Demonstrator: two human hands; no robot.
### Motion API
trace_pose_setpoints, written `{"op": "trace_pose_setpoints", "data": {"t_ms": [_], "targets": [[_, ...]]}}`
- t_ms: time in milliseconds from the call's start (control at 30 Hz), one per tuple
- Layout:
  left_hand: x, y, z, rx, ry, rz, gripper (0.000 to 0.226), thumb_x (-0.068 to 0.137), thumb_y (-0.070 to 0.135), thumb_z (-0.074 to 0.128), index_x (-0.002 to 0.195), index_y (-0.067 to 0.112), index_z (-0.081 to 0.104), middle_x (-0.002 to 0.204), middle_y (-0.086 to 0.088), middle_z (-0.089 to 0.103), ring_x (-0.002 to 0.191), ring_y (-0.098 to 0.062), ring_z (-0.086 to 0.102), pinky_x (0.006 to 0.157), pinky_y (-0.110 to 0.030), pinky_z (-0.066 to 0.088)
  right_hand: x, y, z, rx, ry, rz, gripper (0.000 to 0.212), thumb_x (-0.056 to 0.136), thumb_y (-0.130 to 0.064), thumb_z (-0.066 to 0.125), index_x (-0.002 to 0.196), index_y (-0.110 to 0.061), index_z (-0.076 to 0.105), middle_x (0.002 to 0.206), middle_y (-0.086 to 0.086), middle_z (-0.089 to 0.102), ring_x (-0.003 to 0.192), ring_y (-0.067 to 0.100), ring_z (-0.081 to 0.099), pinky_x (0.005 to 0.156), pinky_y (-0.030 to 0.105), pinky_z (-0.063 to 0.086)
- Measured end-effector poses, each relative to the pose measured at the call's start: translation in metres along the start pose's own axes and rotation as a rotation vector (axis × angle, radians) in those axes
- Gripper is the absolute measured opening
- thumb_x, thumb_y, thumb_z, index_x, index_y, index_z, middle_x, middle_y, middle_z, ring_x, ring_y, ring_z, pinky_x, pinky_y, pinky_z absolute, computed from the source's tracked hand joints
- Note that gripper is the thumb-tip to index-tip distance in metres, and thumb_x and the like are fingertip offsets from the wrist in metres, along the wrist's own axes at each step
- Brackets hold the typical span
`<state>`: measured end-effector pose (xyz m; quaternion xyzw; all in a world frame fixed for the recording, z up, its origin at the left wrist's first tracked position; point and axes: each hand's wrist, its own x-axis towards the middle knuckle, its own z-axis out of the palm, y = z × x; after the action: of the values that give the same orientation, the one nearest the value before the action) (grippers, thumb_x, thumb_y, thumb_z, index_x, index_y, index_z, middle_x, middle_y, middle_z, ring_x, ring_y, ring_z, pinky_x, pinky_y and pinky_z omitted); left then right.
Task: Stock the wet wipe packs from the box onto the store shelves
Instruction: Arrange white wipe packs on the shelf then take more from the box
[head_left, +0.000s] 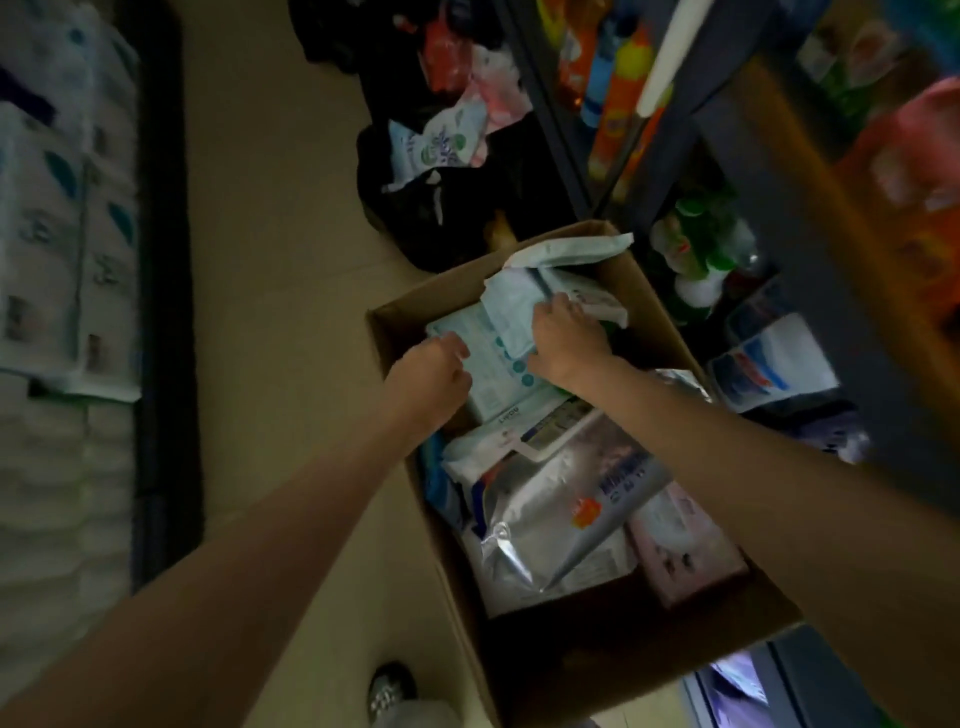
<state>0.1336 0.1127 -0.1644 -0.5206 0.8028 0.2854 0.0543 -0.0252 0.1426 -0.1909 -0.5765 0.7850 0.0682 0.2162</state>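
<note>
Both arms reach down into the brown cardboard box (566, 670), left hand (434, 371) and right hand (563, 340) gripping pale blue-white wet wipe packs (498, 358) lying flat, long axis unclear.

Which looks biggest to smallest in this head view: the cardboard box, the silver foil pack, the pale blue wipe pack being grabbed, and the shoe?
1. cardboard box
2. silver foil pack
3. pale blue wipe pack, partly covered by both hands, so its rank against the foil pack is unsure
4. shoe, cut off by the frame edge
</note>
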Motion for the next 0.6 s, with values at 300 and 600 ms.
{"op": "trace_pose_setpoints", "data": {"t_ms": [300, 600], "targets": [[0.005, -0.026, 0.010, -0.112, -0.050, -0.036, 0.021, 0.090, 0.011, 0.048, 0.106, 0.007, 0.061, 0.109, -0.013, 0.065, 0.101, -0.029, 0.061, 0.086, -0.042, 0.050, 0.020, -0.006, 0.006, -0.289, 0.398, -0.231, 0.041, 0.066, -0.013, 0.077, 0.100, -0.008, 0.056, 0.084, 0.010, 0.063, 0.074, 0.026, 0.063, 0.055, 0.031, 0.048], [0.009, 0.003, -0.008, -0.152, -0.019, 0.038, 0.028, 0.089, 0.009, 0.051, 0.116, 0.006, 0.057, 0.115, -0.013, 0.061, 0.105, -0.027, 0.058, 0.089, -0.036, 0.048, 0.046, -0.003, -0.055, -0.243, 0.242, -0.075, 0.022, 0.087, -0.003, 0.054, 0.108, -0.002, 0.059, 0.116, 0.015, 0.055, 0.113, 0.032, 0.045, 0.077, 0.038, 0.041]]}}
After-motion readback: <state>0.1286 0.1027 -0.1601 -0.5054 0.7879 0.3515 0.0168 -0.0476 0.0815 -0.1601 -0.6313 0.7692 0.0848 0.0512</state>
